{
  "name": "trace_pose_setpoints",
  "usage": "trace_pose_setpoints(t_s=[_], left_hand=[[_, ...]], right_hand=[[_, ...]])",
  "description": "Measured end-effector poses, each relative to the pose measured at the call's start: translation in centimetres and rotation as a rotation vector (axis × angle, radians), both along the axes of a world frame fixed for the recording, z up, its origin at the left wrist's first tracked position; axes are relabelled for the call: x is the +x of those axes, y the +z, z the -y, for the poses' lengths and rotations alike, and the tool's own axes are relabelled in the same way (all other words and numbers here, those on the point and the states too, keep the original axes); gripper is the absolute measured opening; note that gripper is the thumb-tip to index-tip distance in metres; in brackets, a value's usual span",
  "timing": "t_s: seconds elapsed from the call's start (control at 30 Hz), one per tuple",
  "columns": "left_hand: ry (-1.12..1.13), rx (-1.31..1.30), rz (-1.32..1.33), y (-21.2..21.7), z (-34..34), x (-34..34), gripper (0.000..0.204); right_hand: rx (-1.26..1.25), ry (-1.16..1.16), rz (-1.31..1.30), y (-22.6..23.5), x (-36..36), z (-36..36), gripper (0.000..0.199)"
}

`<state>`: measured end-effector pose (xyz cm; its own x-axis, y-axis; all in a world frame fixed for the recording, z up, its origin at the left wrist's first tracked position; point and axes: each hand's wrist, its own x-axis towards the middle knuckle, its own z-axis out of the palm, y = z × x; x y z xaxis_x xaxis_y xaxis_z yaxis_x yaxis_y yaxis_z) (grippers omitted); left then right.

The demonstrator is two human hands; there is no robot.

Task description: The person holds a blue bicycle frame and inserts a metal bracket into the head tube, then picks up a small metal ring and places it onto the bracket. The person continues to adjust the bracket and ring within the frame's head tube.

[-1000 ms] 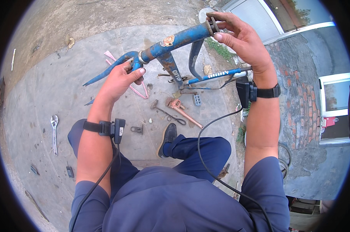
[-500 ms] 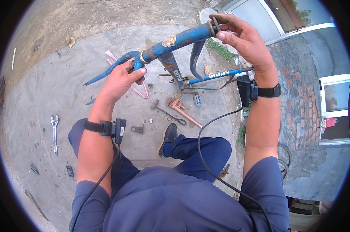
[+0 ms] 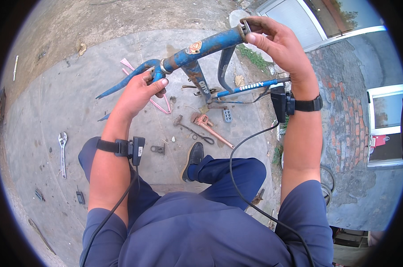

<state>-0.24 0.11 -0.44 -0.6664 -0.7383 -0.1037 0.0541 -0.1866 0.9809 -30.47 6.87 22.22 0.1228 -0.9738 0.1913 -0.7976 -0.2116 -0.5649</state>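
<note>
Beneath both hands, a grey concrete floor (image 3: pixel 37 115) is spreading out, and beyond the right hand (image 3: pixel 279 43) a brick wall (image 3: pixel 349 120) with flaking plaster is rising. Between the hands, a blue, rust-stained bicycle frame (image 3: pixel 219 42) is slanting upward from left to right, its head tube running from just beside the left hand (image 3: pixel 138 92) up to the right hand's fingertips, its other tubes reaching down below the right hand. The fork (image 3: pixel 130 75) is emerging at the lower end of that head tube; the left hand is closing around its crown, thumb lying along the blue metal, while one blade is pointing away to the left of that hand. Below and between the hands, a reddish pipe wrench (image 3: pixel 216 132) is lying on the concrete. Well to the left of the left hand and nearer the body, a silver adjustable wrench (image 3: pixel 63 155) is resting. A hammer (image 3: pixel 178 119) and a grey pedal (image 3: pixel 227 115) are lying on either side of the pipe wrench's head. At the head tube's upper end, the right hand is pinching a small, flat metal headset piece (image 3: pixel 246 26) between thumb and fingers.
</note>
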Motion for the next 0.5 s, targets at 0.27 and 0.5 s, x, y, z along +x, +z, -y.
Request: trace_pose_setpoints(t_s=[0.27,0.5], left_hand=[[0.002,0.001,0.000,0.2,-0.1,0.0,0.026],[-0.003,0.004,-0.010,0.2,-0.1,0.0,0.025]], right_hand=[[-0.173,0.112,0.026,-0.6,0.1,0.2,0.062],[0.085,-0.079,-0.021,0.9,0.5,0.2,0.053]])
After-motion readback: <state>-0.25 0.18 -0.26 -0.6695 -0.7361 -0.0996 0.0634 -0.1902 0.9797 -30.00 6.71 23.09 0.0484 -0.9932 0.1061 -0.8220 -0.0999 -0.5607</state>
